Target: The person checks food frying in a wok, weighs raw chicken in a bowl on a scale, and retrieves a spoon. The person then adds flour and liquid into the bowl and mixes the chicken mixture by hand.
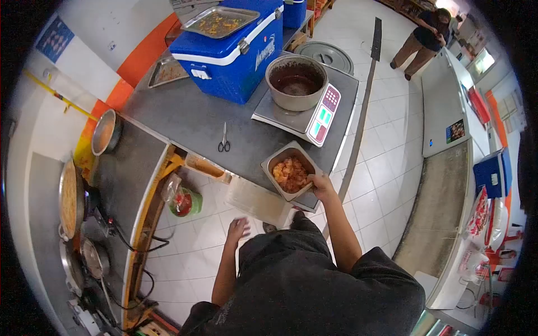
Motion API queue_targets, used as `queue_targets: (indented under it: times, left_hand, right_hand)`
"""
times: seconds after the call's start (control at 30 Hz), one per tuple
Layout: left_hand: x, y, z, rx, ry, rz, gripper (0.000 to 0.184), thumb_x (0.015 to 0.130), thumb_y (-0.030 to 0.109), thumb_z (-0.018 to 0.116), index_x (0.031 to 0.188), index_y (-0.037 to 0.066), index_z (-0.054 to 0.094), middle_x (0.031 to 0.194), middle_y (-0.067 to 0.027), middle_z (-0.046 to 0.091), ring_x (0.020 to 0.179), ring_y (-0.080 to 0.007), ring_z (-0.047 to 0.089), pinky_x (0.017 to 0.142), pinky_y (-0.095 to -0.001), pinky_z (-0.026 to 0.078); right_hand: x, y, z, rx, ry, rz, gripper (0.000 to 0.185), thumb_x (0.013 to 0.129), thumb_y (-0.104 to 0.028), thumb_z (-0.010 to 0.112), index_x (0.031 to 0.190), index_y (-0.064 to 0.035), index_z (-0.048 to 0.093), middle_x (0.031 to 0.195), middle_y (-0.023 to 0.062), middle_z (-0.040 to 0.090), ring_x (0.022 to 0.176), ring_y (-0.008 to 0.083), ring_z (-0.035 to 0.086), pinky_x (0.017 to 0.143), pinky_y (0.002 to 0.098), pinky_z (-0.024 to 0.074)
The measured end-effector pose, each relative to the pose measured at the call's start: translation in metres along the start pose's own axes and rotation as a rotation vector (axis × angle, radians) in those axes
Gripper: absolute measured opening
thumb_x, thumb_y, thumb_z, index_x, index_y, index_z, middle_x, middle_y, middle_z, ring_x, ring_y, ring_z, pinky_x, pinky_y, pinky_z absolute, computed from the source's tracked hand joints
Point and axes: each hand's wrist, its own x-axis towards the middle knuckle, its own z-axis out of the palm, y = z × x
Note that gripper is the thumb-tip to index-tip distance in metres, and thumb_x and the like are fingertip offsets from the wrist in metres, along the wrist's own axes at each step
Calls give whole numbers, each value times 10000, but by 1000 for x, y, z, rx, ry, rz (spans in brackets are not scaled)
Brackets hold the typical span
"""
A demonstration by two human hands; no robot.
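My right hand [320,187] is closed on the near right edge of a square metal pan [273,159], which sits at the front corner of the grey table. Chunks of orange-brown food [291,175] lie in the pan. My left hand [238,229] hangs low in front of my body, its fingers loosely apart with nothing in them. Behind the pan, a deep pot [295,101] with dark residue inside rests on a digital scale [311,127] with a lit display. Black-handled scissors [224,140] lie on the table to the pan's left.
A blue cooler [227,64] carries a metal tray [193,25] with food scraps. Behind the scale is a round lid [336,53]. Pans [70,193] line the left counter; a green bucket [193,204] stands below. Another person [423,36] stands far right, beside white freezers [443,92].
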Motion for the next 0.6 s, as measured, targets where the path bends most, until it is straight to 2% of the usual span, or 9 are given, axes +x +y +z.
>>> queue_targets:
  times: [0.07, 0.17, 0.23, 0.33, 0.4, 0.47, 0.53, 0.57, 0.6]
  left_hand:
    - [-25, 68, 49, -119, -194, 66, 536, 899, 415, 522, 1268, 45, 402, 1197, -158, 496, 994, -258, 577, 727, -396, 543]
    - [-66, 141, 115, -304, -390, 59, 591, 906, 386, 530, 1338, 45, 315, 1291, -173, 405, 1099, -257, 514, 857, -386, 481]
    - [-63, 155, 148, -124, -365, 596, 630, 902, 340, 556, 1372, 38, 265, 1330, -165, 354, 1202, -230, 410, 976, -339, 372]
    - [-63, 204, 176, -125, -404, 698, 605, 911, 280, 554, 1376, 28, 259, 1309, -143, 383, 1259, -199, 314, 1031, -307, 275]
    - [-40, 242, 206, -45, -260, 977, 567, 931, 256, 519, 1375, 30, 250, 1297, -136, 399, 1194, -196, 402, 952, -304, 382]
    - [-55, 314, 213, 33, -465, 593, 592, 929, 276, 517, 1383, 31, 228, 1303, -133, 407, 1106, -202, 495, 834, -309, 484]
    - [-25, 343, 246, -237, -692, 650, 719, 913, 347, 531, 1417, 56, 110, 1296, -168, 409, 997, -221, 576, 719, -324, 542]
    - [-26, 352, 255, -250, -677, 653, 719, 913, 347, 531, 1417, 56, 110, 1296, -168, 409, 997, -221, 576, 719, -324, 542]
    - [-31, 362, 262, -253, -626, 603, 782, 901, 384, 538, 1421, 66, 48, 1290, -189, 409, 974, -238, 590, 725, -340, 544]
  right_hand:
    - [-48, -20, 8, 20, 19, 4, 341, 801, -39, 544, 1138, -7, 503, 962, 107, 591, 777, 222, 605, 577, 338, 529]
    - [-80, -40, 4, -34, -18, -66, 374, 795, -34, 536, 1165, -27, 487, 984, 102, 580, 783, 186, 601, 529, 289, 513]
    - [-88, -67, 11, -124, -72, -151, 404, 791, -42, 535, 1190, -41, 471, 999, 97, 571, 789, 167, 598, 506, 266, 495]
    - [-120, -135, 41, -90, -73, -448, 559, 667, 60, 524, 1213, 8, 418, 1068, 82, 544, 972, 200, 544, 819, 260, 460]
    - [-95, -168, 29, -215, -126, -602, 587, 663, 54, 529, 1238, 7, 423, 1110, 96, 542, 986, 207, 543, 815, 297, 471]
    - [-70, -216, 28, -219, -165, -717, 571, 665, 58, 522, 1229, 6, 448, 1128, 97, 542, 1002, 204, 541, 820, 306, 473]
    - [-48, -272, 36, -259, -100, -702, 559, 660, 73, 499, 1215, 11, 473, 1128, 91, 547, 1017, 198, 537, 842, 313, 469]
    - [-37, -300, 46, -342, -31, -675, 560, 654, 83, 481, 1210, 17, 484, 1126, 86, 550, 1025, 195, 533, 860, 315, 463]
    - [-18, -319, 55, -384, -176, -926, 567, 656, 81, 473, 1217, 1, 497, 1150, 114, 527, 1036, 220, 529, 879, 319, 447]
